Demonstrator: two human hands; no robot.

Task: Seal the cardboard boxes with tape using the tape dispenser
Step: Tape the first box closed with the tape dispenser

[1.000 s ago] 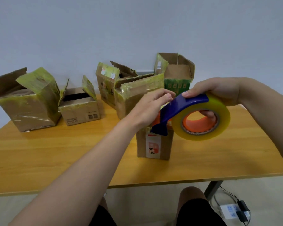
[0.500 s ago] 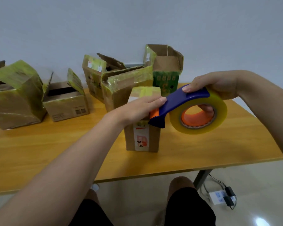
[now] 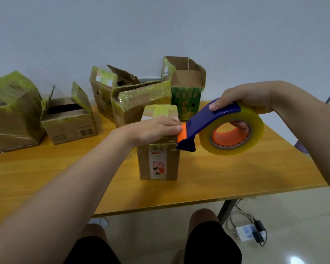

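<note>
A small upright cardboard box (image 3: pixel 158 164) with a pink label stands mid-table, its top flaps down under yellowish tape. My left hand (image 3: pixel 152 129) lies flat on the box top with fingers straight, fingertips at the right edge. My right hand (image 3: pixel 244 100) grips the tape dispenser (image 3: pixel 213 119), a blue handle with an orange blade end around a large clear-yellow tape roll. The dispenser's orange tip touches the box's upper right edge beside my left fingertips.
Several other taped cardboard boxes with open flaps stand along the back: a large one (image 3: pixel 11 115) far left, a small one (image 3: pixel 71 122), two together (image 3: pixel 133 103), and a green-printed one (image 3: pixel 185 92). The wooden table (image 3: pixel 236 172) ends at right; a power strip (image 3: pixel 250 233) lies on the floor.
My left hand came down from the dispenser's tip and now lies flat on the box top. The dispenser dropped until its tip met the box's right edge.
</note>
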